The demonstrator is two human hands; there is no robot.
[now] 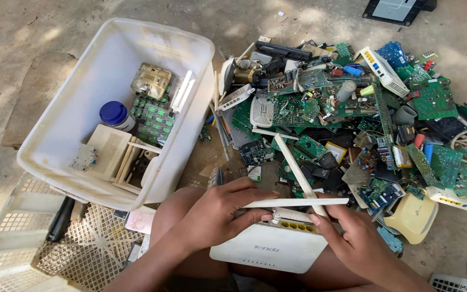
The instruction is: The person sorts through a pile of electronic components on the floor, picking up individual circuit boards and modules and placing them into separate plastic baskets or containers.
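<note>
Router point(268, 246), white, lies across my lap at six o'clock, its long side running nine to three. One antenna point(298, 203) lies flat along that line; another point(298, 172) points up toward eleven. My left hand point(217, 213) pinches the flat antenna's near end, fingers curled; my right hand point(352, 238) grips the hinge end at three.

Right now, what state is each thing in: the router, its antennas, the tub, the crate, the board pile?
White router: on the lap, casing shut, ports facing away.
Flat antenna: folded level, pinched by left hand and right hand.
Second antenna: raised, tilted.
White tub: upright, open, partly filled.
Lattice crate: under the tub, nearly bare.
Circuit board pile: loose on the ground.
</note>
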